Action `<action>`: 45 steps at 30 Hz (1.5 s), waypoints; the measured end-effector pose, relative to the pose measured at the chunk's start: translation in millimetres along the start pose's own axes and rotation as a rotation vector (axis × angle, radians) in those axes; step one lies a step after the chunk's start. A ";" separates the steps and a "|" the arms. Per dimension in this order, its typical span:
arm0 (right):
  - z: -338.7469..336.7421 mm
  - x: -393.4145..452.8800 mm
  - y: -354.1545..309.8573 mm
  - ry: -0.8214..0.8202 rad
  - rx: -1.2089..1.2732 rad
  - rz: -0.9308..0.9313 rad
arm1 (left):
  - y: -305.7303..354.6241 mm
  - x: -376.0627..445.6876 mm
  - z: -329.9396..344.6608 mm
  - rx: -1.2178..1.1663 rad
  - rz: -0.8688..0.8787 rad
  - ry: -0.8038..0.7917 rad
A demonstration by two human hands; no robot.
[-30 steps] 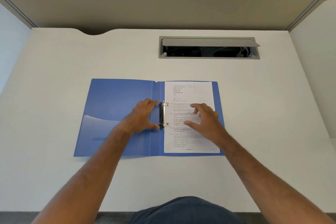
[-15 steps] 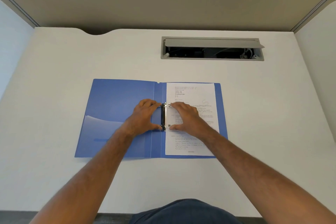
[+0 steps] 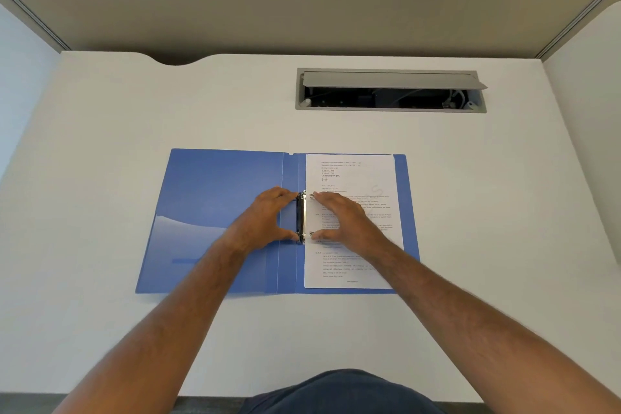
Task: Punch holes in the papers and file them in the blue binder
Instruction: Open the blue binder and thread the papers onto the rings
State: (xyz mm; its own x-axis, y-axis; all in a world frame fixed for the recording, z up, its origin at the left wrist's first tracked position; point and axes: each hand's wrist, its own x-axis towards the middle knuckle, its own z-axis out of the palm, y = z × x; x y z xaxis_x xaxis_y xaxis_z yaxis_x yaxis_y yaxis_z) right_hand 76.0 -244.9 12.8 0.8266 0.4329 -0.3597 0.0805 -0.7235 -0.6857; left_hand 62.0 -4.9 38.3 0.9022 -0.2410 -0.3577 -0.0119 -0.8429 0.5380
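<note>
Binder (image 3: 218, 212) is lying open and flat on the white desk (image 3: 100, 329), straight ahead of the person, both forearms reaching forward to it from the near edge. Papers (image 3: 353, 178) are sitting on the binder's right half, long axis running near to far, left margin up against the ring mechanism (image 3: 303, 217) at the spine. That mechanism is also running near to far, right between the two hands. Left hand (image 3: 265, 218) is bracketing it from the left, thumb at the near end and fingers at the far end, curled onto the metal. Right hand (image 3: 342, 218) is resting on the sheet just right of the rings, fingers fairly straight and pressing the margin down, fingertips touching the ring posts. Both hands are equally near the rings. Rings closed or open: cannot tell. Likely step: seating the sheet and snapping the rings. Farther back, a cable tray (image 3: 389, 91) is sitting open in the desk, well apart.
</note>
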 end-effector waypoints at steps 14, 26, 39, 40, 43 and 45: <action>-0.4 4.4 2.2 0.016 -0.006 0.014 | 3.8 2.5 -0.3 -0.020 -0.058 -0.026; -1.9 3.7 -3.9 0.058 -0.093 -0.077 | 16.9 4.0 -0.7 0.016 -0.009 0.004; 3.7 -16.5 3.2 0.039 -0.115 -0.105 | 20.4 -2.2 4.9 0.020 -0.016 0.002; 4.8 -21.5 5.5 0.054 -0.130 -0.113 | 21.7 -2.8 6.1 0.024 -0.018 0.001; 8.2 -37.3 18.1 0.099 -0.111 -0.083 | 27.4 -4.0 11.5 0.038 -0.020 0.005; 9.8 -49.2 26.5 0.152 -0.044 -0.008 | 31.7 -4.1 15.1 0.043 -0.014 0.002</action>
State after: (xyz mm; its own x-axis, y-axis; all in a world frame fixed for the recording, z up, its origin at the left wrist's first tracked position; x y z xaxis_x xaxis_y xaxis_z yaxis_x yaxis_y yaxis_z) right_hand 32.0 -280.1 6.1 0.9004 0.3545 -0.2520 0.1090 -0.7448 -0.6583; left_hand 51.4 -37.9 45.3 0.9034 -0.2281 -0.3631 -0.0180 -0.8663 0.4993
